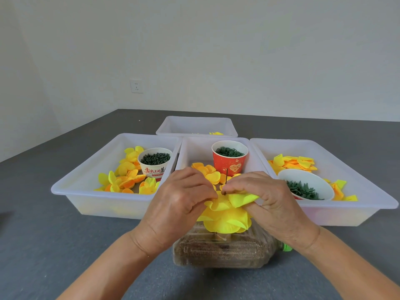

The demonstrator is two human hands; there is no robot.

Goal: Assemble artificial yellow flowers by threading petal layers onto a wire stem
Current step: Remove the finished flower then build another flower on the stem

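Note:
A thin dark wire stem [226, 179] stands upright above a sand-filled plastic bottle [225, 250] lying on its side. Stacked yellow petal layers [227, 221] sit on the wire. My left hand [184, 204] and my right hand [268, 198] meet at the wire, and both pinch the top yellow petal layer [240, 199] around it. The wire's tip pokes up between my fingers. Loose yellow and orange petals [207, 172] lie in the middle tray just behind my hands.
Three white trays sit side by side: left tray [71, 191] with petals and a cup of green parts [154, 161], middle tray [194, 146] with a red cup [229, 161], right tray [368, 204] with petals and a white bowl [311, 180]. A fourth tray [197, 122] stands behind.

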